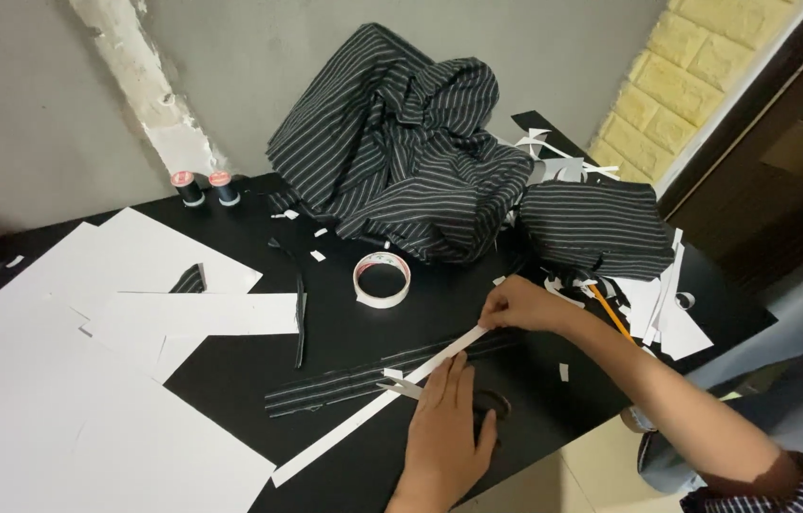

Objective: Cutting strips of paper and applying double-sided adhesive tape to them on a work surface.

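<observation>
White paper makes up the strip (373,410), a long narrow band lying on the black surface (344,328). Its long axis runs from near left to far right, crossing a striped cloth band (363,378) that lies flatter, almost left to right. The right hand (518,306) pinches the strip's far right end between fingertips, holding it down against the cloth. The left hand (444,432) lies flat, fingers together, pressing on the strip's middle and the cloth just near of it. So both hands sit on the strip's right half; its near left end lies free. The strip looks stiff, clean-edged and unmarked. A tape roll (382,281) stands just beyond, striped fabric (401,142) is heaped at the far side, and paper sheets (88,380) cover the left.
</observation>
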